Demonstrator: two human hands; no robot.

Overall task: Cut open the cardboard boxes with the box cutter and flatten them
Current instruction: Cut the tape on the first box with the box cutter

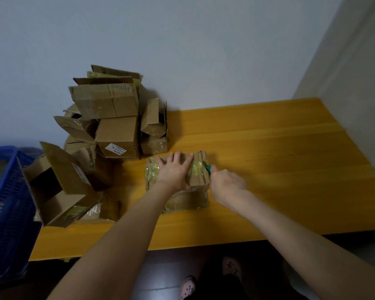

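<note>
Early stage, I'd say. My left hand [174, 172] lies flat, fingers straight, pressing the box [199, 180] mid-desk [268, 169]. My right hand [226, 184] grips the cutter [208, 168] at the box's right edge. Box isn't flat yet. The pile [108, 118] at desk left is unflattened, so most of the job is left.

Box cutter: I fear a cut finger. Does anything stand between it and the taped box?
Nothing visible does. The right hand holds the box cutter at the right edge of the box; the left hand presses flat on top, just left of it.
</note>
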